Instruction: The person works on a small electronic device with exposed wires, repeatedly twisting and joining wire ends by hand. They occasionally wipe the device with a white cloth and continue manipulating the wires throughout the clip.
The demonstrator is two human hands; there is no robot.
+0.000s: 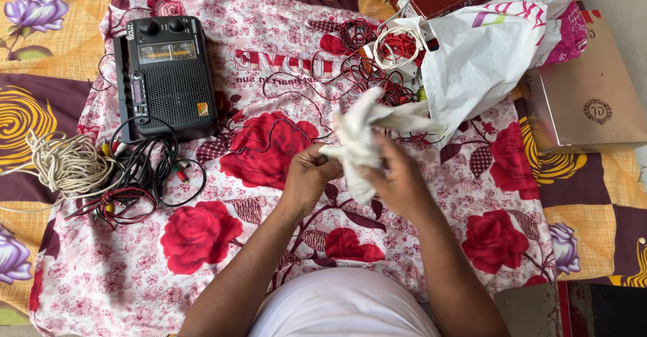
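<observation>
I have a crumpled white cloth (362, 141) bunched between both hands, held up just above the rose-patterned bedsheet (202, 242) that covers the bed. My left hand (309, 175) is closed on its near left edge, fingers curled tight around a fold; my right hand (399, 178) grips the lower right part, thumb side pressing into the fabric. One tail of the cloth sticks out toward the white plastic bag (485, 54), which lies open beside a tangle of red wires (377, 60). I judge I am in the middle of working the cloth open or wringing it into shape, since it is neither flat nor folded. Next I would need to shift my grip along the edges to find the corners, keeping it clear of the wires. The black radio (165, 74) sits well apart at the left, with a coil of pale cord (67, 162) and dark leads (145, 175) near it, untouched
</observation>
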